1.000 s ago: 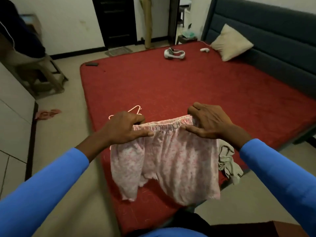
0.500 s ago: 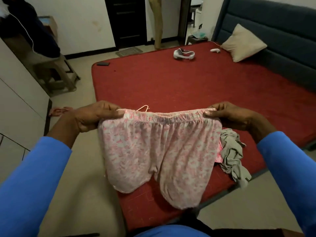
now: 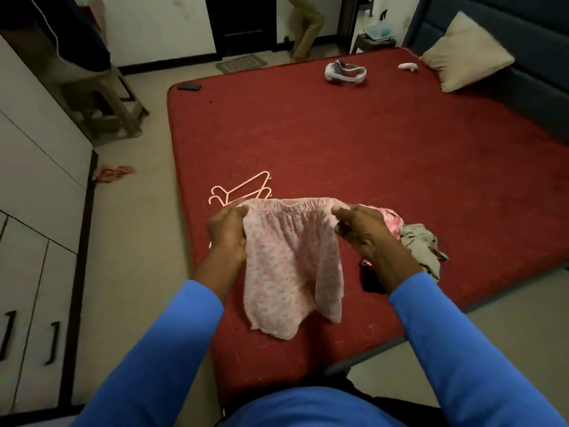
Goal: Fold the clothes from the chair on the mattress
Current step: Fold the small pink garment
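both hands, left hand (image 3: 227,232) and right hand (image 3: 363,229), pinch the pink shorts (image 3: 289,266) waistband in curled fingers above the red mattress (image 3: 369,143), hangers (image 3: 243,189) at 11 o'clock.

No text, label, brand, number or sign legible anywhere in view. Pink shorts (image 3: 289,266): small floral print only, no lettering made out. Dark flat object (image 3: 189,86) at far corner of mattress (image 3: 338,143): too small and dim to read any marking.
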The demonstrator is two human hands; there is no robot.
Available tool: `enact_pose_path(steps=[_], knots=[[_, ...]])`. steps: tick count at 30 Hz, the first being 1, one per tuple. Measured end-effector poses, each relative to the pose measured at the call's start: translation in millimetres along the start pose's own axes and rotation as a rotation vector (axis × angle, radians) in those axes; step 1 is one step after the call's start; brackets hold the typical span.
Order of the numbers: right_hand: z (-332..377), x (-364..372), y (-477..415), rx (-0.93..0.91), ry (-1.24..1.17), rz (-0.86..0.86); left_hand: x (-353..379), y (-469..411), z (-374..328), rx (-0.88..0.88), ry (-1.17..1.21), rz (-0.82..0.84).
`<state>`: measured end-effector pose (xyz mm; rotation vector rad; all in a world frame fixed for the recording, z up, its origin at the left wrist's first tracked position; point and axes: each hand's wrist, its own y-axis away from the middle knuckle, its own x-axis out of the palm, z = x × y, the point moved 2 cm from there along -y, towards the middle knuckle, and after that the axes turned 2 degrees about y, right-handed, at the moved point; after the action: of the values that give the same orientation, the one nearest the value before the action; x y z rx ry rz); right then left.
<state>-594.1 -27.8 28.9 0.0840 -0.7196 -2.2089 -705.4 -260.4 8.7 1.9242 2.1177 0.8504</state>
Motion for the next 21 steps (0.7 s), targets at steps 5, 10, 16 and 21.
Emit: enact_pose_path(steps=[5,10,16,21], knots=[[-25,31,22,-0.088,0.138,0.064,31,49,36,0.328,-0.186,0.013],[-40,30,28,-0.157,0.204,0.100,44,73,58,0.518,-0.421,0.154],[-53,17,26,-0.198,0.311,0.169,35,75,63,0.597,-0.568,0.101],[-55,15,34,-0.219,0.336,0.267,32,86,63,0.533,-0.551,0.190]])
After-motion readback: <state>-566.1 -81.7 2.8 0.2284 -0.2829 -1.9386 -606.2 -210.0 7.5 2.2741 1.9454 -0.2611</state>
